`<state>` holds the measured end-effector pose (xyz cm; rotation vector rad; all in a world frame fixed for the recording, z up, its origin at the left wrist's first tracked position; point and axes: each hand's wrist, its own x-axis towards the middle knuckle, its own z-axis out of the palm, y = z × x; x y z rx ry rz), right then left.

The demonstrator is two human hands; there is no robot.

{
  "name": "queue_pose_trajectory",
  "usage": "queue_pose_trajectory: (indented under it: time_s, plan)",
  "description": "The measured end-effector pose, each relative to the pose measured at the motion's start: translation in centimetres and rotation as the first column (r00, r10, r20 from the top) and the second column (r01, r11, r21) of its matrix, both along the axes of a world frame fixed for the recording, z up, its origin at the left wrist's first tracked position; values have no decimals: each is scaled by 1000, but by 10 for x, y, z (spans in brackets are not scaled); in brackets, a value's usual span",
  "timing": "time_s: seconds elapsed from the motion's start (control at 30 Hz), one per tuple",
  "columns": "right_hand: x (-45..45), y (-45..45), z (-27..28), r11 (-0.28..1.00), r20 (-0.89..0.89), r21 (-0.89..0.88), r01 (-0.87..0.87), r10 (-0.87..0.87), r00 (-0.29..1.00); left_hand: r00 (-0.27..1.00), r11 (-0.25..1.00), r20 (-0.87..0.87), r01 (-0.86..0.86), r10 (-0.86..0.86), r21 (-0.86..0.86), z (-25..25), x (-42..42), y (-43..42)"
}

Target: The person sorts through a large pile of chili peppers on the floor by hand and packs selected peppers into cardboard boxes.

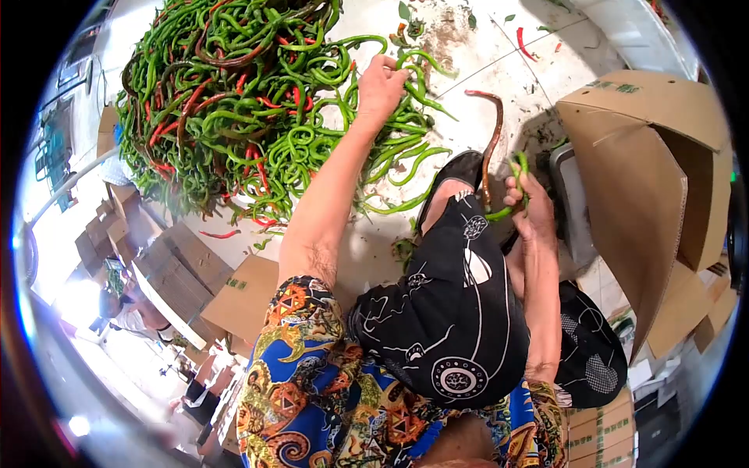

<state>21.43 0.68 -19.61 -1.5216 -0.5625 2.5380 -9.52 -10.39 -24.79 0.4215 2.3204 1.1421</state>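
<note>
My left hand (380, 90) reaches to the right edge of a big heap of long green chili peppers (257, 86). Its fingers are pinched on a green chili pepper (374, 39) there. More loose green peppers (406, 160) lie on the floor just below that hand. By my right knee, my right hand (533, 204) is closed around a few green chili peppers (521, 165), their ends sticking out of the fist. A long brown-red chili pepper (496, 129) lies to the left of my right hand, close to my shoe (456, 175).
Red peppers (261, 168) are mixed through the heap. A large open cardboard box (624, 179) stands at the right, beside a grey-rimmed container (563, 179). Cardboard boxes (187, 265) are at the left. Soil and leaf scraps mark the tiled floor (476, 54). Another person (140, 316) is at far left.
</note>
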Motion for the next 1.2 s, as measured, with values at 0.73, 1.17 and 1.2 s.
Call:
queue_pose_trajectory:
  time_s: [0.73, 1.17, 1.2]
  plan:
    - [-29, -7, -8, 992, -120, 112, 57, -43, 992, 885, 886, 103, 435, -454, 159, 30, 109, -59]
    - [1, 12, 33, 958, 63, 70, -279, 275, 959, 825, 899, -441, 431, -355, 83, -1, 16, -77]
    - [8, 10, 23, 975, 51, 37, -220, 218, 975, 786, 916, -517, 402, -338, 11, -1, 5, -74]
